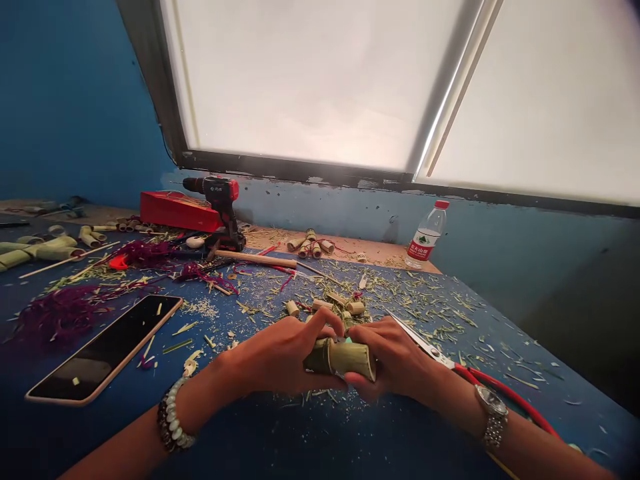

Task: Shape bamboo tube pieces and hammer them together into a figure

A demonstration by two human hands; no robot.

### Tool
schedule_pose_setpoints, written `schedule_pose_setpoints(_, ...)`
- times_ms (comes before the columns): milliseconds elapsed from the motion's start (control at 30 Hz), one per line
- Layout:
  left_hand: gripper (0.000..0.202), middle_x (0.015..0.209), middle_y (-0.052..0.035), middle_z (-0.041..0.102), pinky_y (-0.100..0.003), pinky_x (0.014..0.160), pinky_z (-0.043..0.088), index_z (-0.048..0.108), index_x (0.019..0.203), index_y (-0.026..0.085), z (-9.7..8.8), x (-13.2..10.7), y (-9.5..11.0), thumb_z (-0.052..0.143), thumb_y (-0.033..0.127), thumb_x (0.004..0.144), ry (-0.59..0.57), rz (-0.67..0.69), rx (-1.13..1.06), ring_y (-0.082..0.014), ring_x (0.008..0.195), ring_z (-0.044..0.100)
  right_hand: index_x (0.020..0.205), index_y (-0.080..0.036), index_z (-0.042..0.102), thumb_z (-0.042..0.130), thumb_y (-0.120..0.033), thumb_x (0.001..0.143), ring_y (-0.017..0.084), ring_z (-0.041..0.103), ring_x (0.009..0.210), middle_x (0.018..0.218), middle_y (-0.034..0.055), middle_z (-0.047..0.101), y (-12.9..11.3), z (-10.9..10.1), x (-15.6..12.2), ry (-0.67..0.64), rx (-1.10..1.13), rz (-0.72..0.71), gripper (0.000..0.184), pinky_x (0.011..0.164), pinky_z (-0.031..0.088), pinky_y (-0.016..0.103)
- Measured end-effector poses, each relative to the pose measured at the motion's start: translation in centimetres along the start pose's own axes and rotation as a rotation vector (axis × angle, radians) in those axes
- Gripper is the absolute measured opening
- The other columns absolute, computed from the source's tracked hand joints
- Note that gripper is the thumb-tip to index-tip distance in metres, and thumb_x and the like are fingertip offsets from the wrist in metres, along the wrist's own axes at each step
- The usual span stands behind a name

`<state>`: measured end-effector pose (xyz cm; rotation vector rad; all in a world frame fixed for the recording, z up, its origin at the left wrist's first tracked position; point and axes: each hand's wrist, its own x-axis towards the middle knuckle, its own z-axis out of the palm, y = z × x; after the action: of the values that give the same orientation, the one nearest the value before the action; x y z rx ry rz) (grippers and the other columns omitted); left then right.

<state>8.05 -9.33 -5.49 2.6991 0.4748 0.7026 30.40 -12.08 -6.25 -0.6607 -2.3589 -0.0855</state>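
Note:
A short, thick bamboo piece with a ringed node lies level between my two hands, just above the blue tabletop. My left hand wraps its left end, thumb below and index finger arched over the top. On the other end, my right hand closes with its fingers above and thumb underneath. Something small and pale green shows between the fingertips on top; I cannot make out what it is. Right behind my hands lie several small cut bamboo pieces. Red-handled scissors lie beside and partly under my right forearm.
A smartphone lies at the left, near purple string. Farther back are a cordless drill, a red box, a wooden-handled hammer and tied bamboo pieces. A water bottle stands at the back right. Shavings litter the table.

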Motion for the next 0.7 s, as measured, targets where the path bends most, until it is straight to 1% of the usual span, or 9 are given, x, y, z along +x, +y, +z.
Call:
schedule_pose_setpoints(67,0.046,0.077,0.0018,0.068,-0.022,0.047,0.032,0.036,0.114,0.022,0.1,0.0,0.0,0.066,0.041,0.085,0.073,0.023,0.081,-0.0127,0.054,0.060,0.068,-0.023,0.038,0.050,-0.057,0.092,0.009,0.029,0.045,0.053,-0.0072,0.035,0.1,0.3,0.0,-0.025,0.108,0.154,0.043,0.045,0.022,0.027)
schedule_pose_setpoints(133,0.046,0.070,0.0033,0.066,-0.022,0.044,0.030,0.035,0.113,0.022,0.2,0.0,-0.1,0.064,0.043,0.086,0.127,0.026,0.168,-0.0131,0.050,0.058,0.066,-0.023,0.037,0.045,-0.062,0.093,0.009,0.028,0.045,0.053,-0.0070,0.034,0.1,0.5,0.0,-0.043,0.167,0.251,0.048,0.045,0.024,0.027)
schedule_pose_setpoints(233,0.041,0.066,0.0034,0.064,-0.022,0.043,0.030,0.036,0.110,0.021,0.2,0.0,-0.3,0.059,0.047,0.089,0.184,0.039,0.268,-0.0134,0.047,0.058,0.065,-0.023,0.039,0.042,-0.062,0.094,0.009,0.029,0.045,0.053,-0.0067,0.034,0.2,0.7,0.2,-0.045,0.192,0.298,0.049,0.046,0.027,0.026)
schedule_pose_setpoints(367,0.036,0.077,-0.0006,0.068,-0.024,0.044,0.034,0.036,0.112,0.019,0.1,0.0,-0.3,0.053,0.045,0.094,0.214,0.067,0.388,-0.0146,0.052,0.063,0.065,-0.021,0.043,0.045,-0.059,0.095,0.009,0.032,0.046,0.053,-0.0051,0.039,0.0,0.5,0.5,-0.067,0.273,0.391,0.048,0.046,0.027,0.026)
schedule_pose_setpoints(467,0.035,0.084,-0.0027,0.070,-0.025,0.046,0.040,0.036,0.115,0.017,0.0,0.2,-0.2,0.048,0.045,0.097,0.222,0.084,0.470,-0.0150,0.057,0.065,0.060,-0.021,0.043,0.045,-0.062,0.094,0.009,0.032,0.048,0.054,-0.0036,0.040,-0.3,0.4,0.9,-0.058,0.361,0.487,0.053,0.047,0.026,0.027)
schedule_pose_setpoints(533,0.025,0.081,-0.0018,0.069,-0.026,0.047,0.042,0.038,0.111,0.017,-0.1,0.4,0.0,0.043,0.039,0.100,0.267,0.102,0.597,-0.0153,0.056,0.065,0.057,-0.021,0.041,0.039,-0.066,0.095,0.009,0.032,0.046,0.051,-0.0038,0.038,-0.5,0.4,1.0,-0.048,0.425,0.552,0.059,0.046,0.026,0.027)
schedule_pose_setpoints(600,0.017,0.077,-0.0002,0.067,-0.027,0.048,0.042,0.039,0.106,0.019,-0.3,0.6,0.1,0.039,0.035,0.102,0.312,0.110,0.707,-0.0154,0.056,0.065,0.054,-0.021,0.040,0.029,-0.068,0.096,0.009,0.032,0.044,0.047,-0.0037,0.037,-0.5,0.5,1.0,-0.055,0.476,0.593,0.064,0.045,0.026,0.027)
schedule_pose_setpoints(667,0.016,0.078,0.0000,0.067,-0.027,0.048,0.043,0.040,0.105,0.020,-0.4,0.8,0.1,0.039,0.036,0.102,0.319,0.111,0.722,-0.0148,0.058,0.066,0.053,-0.020,0.041,0.024,-0.068,0.097,0.009,0.033,0.042,0.046,-0.0034,0.039,-0.4,0.5,1.0,-0.073,0.492,0.606,0.067,0.044,0.027,0.026)
schedule_pose_setpoints(700,0.019,0.080,-0.0003,0.067,-0.026,0.049,0.043,0.039,0.106,0.019,-0.5,0.9,0.1,0.040,0.037,0.102,0.310,0.110,0.700,-0.0144,0.059,0.066,0.054,-0.020,0.043,0.027,-0.068,0.097,0.009,0.034,0.043,0.047,-0.0032,0.039,-0.3,0.5,1.0,-0.082,0.489,0.610,0.066,0.044,0.026,0.026)
